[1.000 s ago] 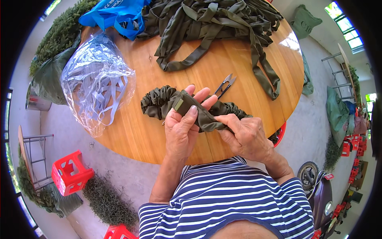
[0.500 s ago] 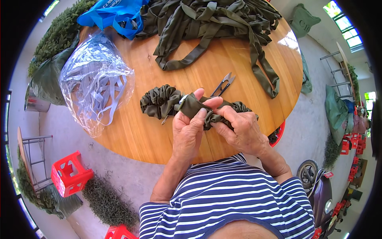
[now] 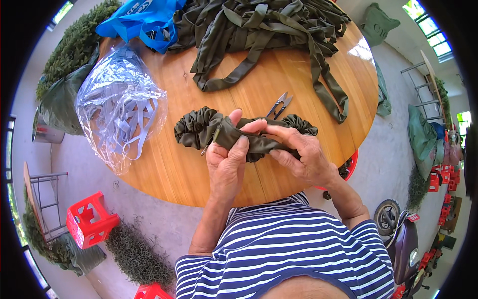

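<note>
Between my two hands is a dark olive fabric tube (image 3: 261, 145), its cloth partly gathered and partly smooth. My left hand (image 3: 226, 159) pinches its left part between thumb and fingers. With thumb and fingers closed, my right hand (image 3: 306, 157) grips the smooth part on the right. Gathered, ruffled cloth (image 3: 196, 129) of the same colour lies on the table just left of my left hand. A small metal pin or clip shows at its lower edge, too small to name for certain. Thread snips (image 3: 280, 104) lie just beyond my fingers, blades pointing away.
A heap of olive fabric strips (image 3: 259, 30) covers the table's (image 3: 169, 174) far side. A clear plastic bag (image 3: 119, 109) of pale elastic bands lies at left, near a blue bag (image 3: 144, 25). A red stool (image 3: 92, 219) stands on the floor at lower left.
The fabric between my hands has been drawn out smoother and longer. My right hand has moved slightly right and down, and my left hand slightly left.
</note>
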The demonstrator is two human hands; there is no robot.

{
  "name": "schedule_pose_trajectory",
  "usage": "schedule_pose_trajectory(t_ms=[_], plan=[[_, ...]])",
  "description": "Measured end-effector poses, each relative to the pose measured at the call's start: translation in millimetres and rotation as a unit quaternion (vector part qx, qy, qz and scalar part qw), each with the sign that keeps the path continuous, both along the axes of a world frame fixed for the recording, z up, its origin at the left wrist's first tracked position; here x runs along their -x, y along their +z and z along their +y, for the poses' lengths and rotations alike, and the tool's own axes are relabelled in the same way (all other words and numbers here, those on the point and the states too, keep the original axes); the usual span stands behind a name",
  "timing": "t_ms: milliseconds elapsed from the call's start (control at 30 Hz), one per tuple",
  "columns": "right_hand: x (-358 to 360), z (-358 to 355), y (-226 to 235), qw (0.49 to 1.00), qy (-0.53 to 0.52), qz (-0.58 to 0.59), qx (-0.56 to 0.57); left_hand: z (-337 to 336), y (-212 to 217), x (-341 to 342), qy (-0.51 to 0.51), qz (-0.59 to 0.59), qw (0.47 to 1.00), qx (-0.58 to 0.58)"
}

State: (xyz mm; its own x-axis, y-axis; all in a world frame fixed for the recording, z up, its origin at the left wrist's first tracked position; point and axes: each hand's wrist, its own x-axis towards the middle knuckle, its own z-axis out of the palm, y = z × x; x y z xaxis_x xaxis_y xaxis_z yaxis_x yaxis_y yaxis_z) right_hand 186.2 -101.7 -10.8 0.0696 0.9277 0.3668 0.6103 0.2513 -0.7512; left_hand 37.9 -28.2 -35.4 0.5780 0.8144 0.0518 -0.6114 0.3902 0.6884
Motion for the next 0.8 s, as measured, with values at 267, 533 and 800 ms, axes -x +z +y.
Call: schedule_pose_trajectory(t_ms=[267,533,800], plan=[[6.6,-9.9,4.6,0.993,0.017,-0.116,-0.014,2.0,-2.6,0.0,-0.019,-0.060,0.991,0.119],[12.5,-1.8,0.4,1.000,-0.016,-0.011,0.017,-8.2,-12.9,-10.7,0.003,0.060,0.996,0.067],[4.6,5.2,-7.3,0.982,0.014,-0.175,-0.075,-3.8,-8.3,-5.8,-0.131,0.009,0.979,0.156]])
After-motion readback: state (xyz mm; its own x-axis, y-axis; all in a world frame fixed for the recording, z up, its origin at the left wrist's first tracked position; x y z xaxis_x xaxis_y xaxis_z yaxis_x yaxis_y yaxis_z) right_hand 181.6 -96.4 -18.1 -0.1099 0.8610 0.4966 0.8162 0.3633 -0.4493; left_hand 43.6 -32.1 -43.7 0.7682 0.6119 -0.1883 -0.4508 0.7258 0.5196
